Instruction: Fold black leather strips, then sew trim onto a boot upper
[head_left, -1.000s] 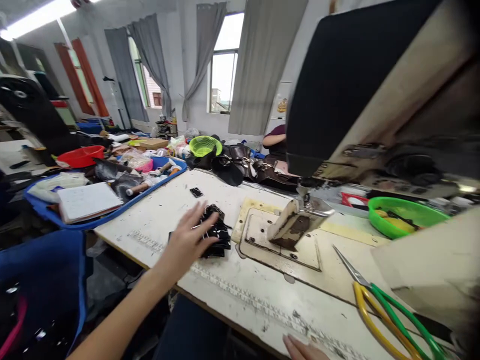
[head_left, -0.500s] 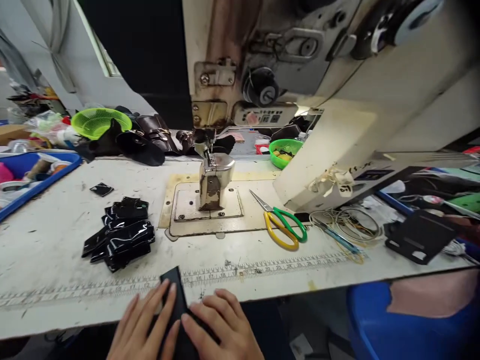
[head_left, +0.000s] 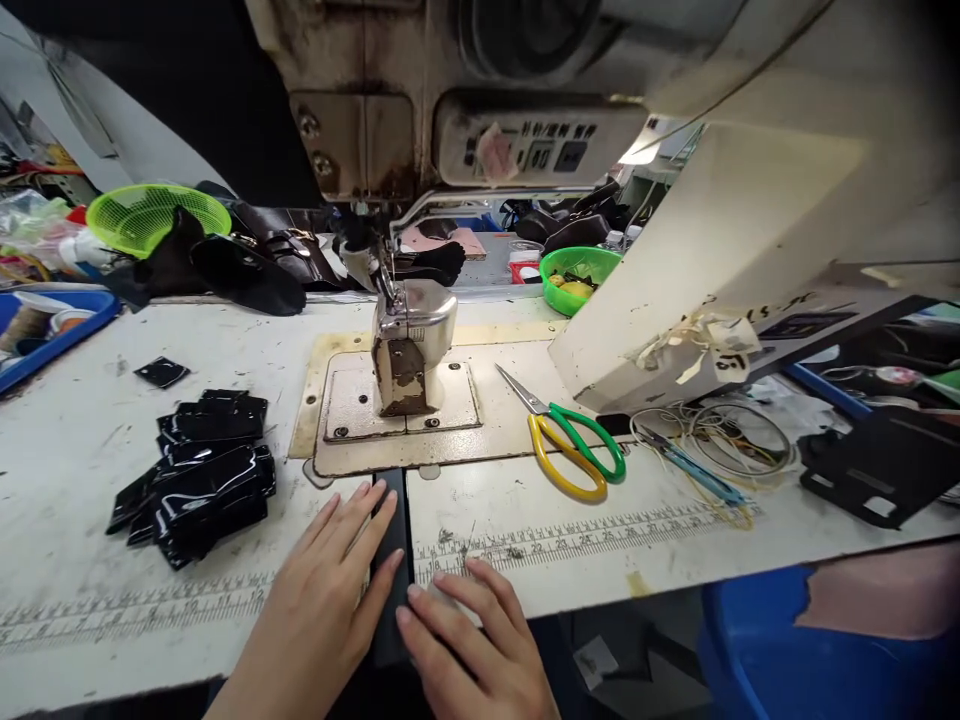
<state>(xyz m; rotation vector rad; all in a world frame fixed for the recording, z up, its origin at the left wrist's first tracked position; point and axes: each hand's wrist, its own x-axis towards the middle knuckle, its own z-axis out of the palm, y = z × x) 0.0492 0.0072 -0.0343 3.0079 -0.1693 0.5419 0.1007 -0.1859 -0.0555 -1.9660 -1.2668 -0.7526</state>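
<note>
A long black strip (head_left: 392, 560) lies on the white table, its far end by the base plate of a post-bed sewing machine (head_left: 414, 345). My left hand (head_left: 337, 575) is open, stretched fingers resting flat on the strip's left side. My right hand (head_left: 476, 640), also open with fingers spread, lies on the table at the strip's right edge, thumb side touching it. The strip's near end runs over the table's front edge, partly between my hands. Left of the machine sits a pile of glossy black pieces (head_left: 206, 480), with a single piece (head_left: 161, 372) beyond it.
Scissors (head_left: 571, 450) with yellow and green handles lie right of the machine post. A printed ruler scale (head_left: 555, 545) runs along the front. Farther right are a blue tool (head_left: 697, 470), coiled cord and a black plate (head_left: 885, 465). Green baskets (head_left: 562, 298) stand behind.
The strip and both hands have moved forward, bringing the strip's far end to the machine's base plate. My view has come closer to the machine.
</note>
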